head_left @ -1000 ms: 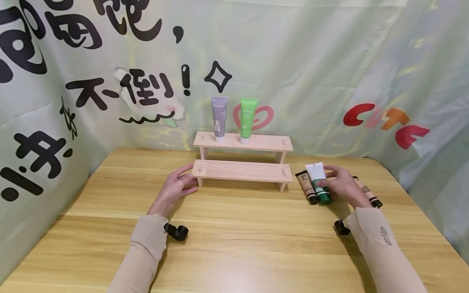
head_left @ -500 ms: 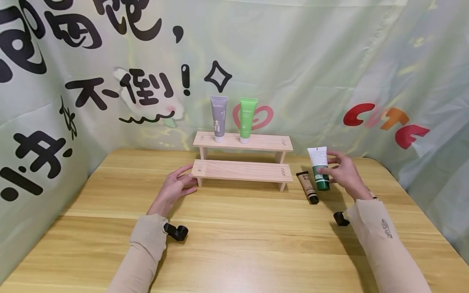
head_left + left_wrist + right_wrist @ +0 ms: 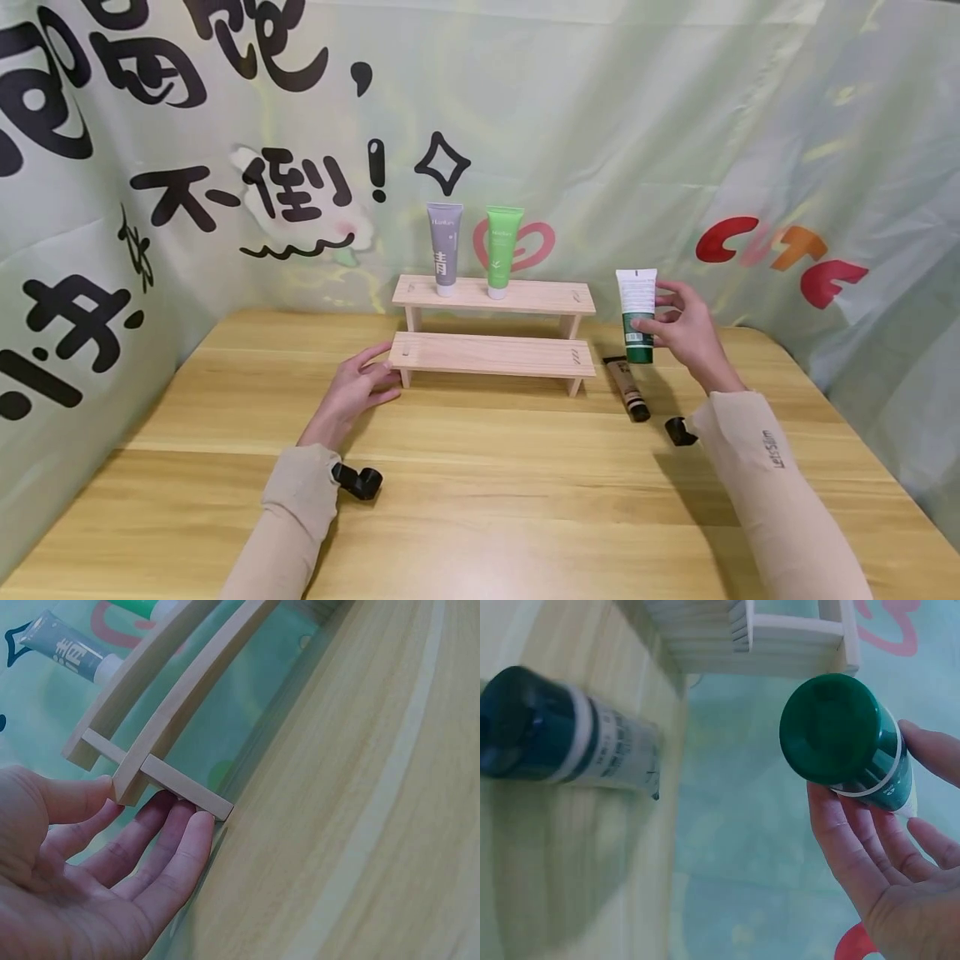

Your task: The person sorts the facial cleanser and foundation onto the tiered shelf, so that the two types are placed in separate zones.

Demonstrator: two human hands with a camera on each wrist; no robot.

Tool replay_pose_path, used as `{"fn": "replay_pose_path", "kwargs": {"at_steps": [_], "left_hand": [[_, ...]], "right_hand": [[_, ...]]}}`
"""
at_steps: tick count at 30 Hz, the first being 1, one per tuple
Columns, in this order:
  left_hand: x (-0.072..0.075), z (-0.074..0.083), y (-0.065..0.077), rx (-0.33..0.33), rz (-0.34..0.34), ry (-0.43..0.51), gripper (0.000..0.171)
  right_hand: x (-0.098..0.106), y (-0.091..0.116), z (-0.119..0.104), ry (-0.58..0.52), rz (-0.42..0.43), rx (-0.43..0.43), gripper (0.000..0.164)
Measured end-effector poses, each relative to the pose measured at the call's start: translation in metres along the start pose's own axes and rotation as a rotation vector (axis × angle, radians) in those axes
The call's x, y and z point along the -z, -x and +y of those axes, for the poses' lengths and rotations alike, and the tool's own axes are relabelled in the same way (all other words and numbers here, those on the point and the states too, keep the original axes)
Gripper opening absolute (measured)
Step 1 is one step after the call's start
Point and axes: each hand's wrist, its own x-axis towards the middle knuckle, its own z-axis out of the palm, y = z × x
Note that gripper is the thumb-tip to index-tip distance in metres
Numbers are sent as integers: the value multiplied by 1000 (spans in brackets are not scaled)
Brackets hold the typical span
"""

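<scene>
My right hand [image 3: 686, 332] holds a white and green squeeze tube [image 3: 637, 312] upright above the table, pinched between thumb and fingers, green cap down. The right wrist view shows its green cap [image 3: 831, 729] from below. At the left end of the two-tier wooden stand [image 3: 491, 354], my left hand [image 3: 360, 390] grips the lower tier's corner. The left wrist view has the thumb [image 3: 79, 799] on the board's edge and the fingers against the leg. On the upper tier a purple tube [image 3: 446, 250] and a green tube [image 3: 502, 250] stand on their caps.
A tan tube with a black cap [image 3: 627, 389] lies on the wooden table [image 3: 480, 500], right of the stand and below the held tube. A printed cloth backdrop [image 3: 600, 108] hangs behind and beside the table. Each wrist wears a small black camera.
My right hand has lifted the white and green tube off the table and brought it up and slightly left. The other tan tube on the right is now hidden behind the arm. My left hand stays put.
</scene>
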Motion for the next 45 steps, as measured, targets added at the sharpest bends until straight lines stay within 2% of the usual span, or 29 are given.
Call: {"fn": "replay_pose_path", "kwargs": {"at_steps": [13, 26, 32, 36, 39, 45], "left_hand": [[1, 0, 1, -3, 6, 1, 48], [0, 1, 1, 0, 8, 7, 48], [0, 0, 0, 3, 12, 6, 49], [1, 1, 1, 3, 6, -2, 49], [3, 2, 2, 3, 17, -3, 49], [1, 3, 2, 16, 8, 2, 49]], "right_hand": [[-16, -10, -24, -23, 65, 31, 74], [-29, -20, -42, -104, 102, 90, 79], [-36, -25, -50, -173, 120, 113, 84], [-48, -30, -56, -239, 186, 169, 81], [-66, -33, -61, -156, 190, 217, 69], [-93, -32, -68, 220, 21, 230, 41]]}}
